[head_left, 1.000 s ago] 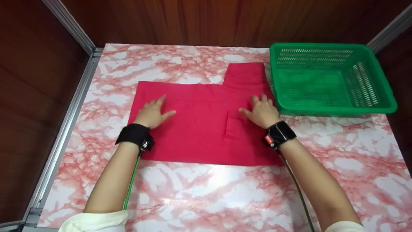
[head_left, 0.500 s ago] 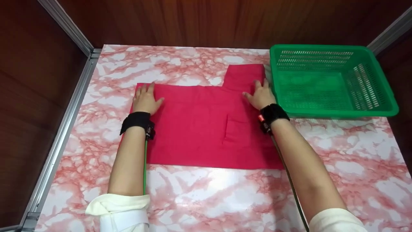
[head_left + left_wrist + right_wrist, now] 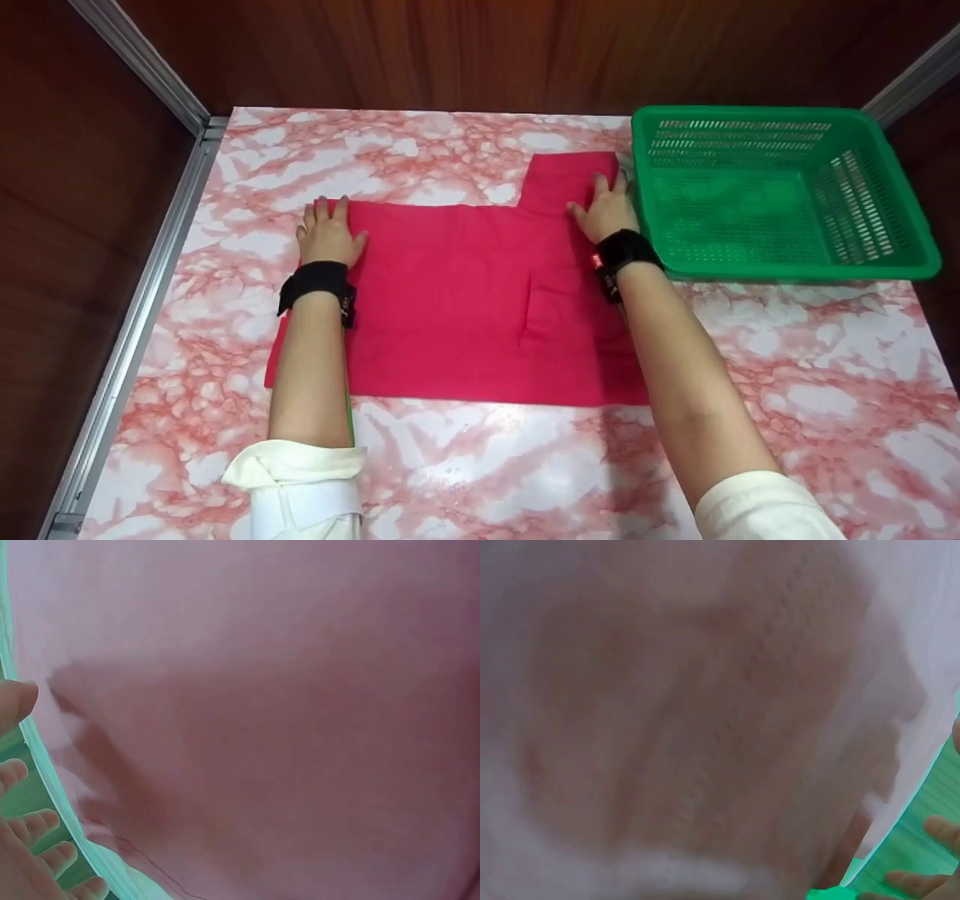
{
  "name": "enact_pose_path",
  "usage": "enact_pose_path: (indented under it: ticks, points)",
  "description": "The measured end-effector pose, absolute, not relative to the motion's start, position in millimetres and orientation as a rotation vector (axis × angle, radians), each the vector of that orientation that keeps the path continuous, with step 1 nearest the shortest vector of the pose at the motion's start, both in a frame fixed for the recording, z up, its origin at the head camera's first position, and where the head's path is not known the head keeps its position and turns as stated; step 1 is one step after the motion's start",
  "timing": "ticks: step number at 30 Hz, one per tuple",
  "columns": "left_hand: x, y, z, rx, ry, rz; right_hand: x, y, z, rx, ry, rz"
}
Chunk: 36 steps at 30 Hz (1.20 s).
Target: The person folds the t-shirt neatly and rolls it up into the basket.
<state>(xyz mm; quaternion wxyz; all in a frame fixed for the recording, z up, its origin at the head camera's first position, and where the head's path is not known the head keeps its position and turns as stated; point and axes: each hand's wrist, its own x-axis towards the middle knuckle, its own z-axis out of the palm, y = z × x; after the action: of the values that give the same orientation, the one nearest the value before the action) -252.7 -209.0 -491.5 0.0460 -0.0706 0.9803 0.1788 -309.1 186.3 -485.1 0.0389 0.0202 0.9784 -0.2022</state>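
Note:
A red garment [image 3: 450, 300], shirt-like and folded, lies flat with a patch pocket [image 3: 559, 315] at its right half and a sleeve-like flap [image 3: 559, 184] jutting from the far side. My left hand [image 3: 328, 236] rests at its far left corner, fingers straight and spread. On the right, my right hand [image 3: 609, 214] touches the flap's right edge with extended fingers, close beside the green basket [image 3: 795, 274]. In the left wrist view the cloth [image 3: 262, 727] looks pale pink, with fingertips [image 3: 64, 855] at its edge. The right wrist view shows blurred cloth [image 3: 705, 727] and a few fingers [image 3: 915, 881].
The basket, with slotted walls, stands at the back right on the red-and-white marbled tabletop [image 3: 465, 465]. Dark wooden panels [image 3: 480, 52] rise behind and at both sides. A metal rail [image 3: 142, 322] runs along the left edge.
My left hand has moved left and away from me to the garment's far left corner. My right hand has slid farther from me, up onto the flap. The garment still lies flat.

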Motion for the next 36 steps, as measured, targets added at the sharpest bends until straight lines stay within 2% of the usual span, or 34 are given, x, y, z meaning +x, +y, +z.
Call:
enact_pose_path:
  ticks: [12,29,36]
  points:
    - [-256.1,-202.5,-494.7,-0.228,2.973,0.468,-319.3,185.9,-495.2,-0.065,3.009,-0.552]
    - [-263.1,-201.8,-499.8,-0.257,3.089,0.425,-334.4,191.9,-500.3,0.061,2.967,-0.519]
    - [-270.5,-207.6,-502.8,-0.247,3.162,0.442,-339.1,180.2,-502.2,0.063,3.233,-0.358]
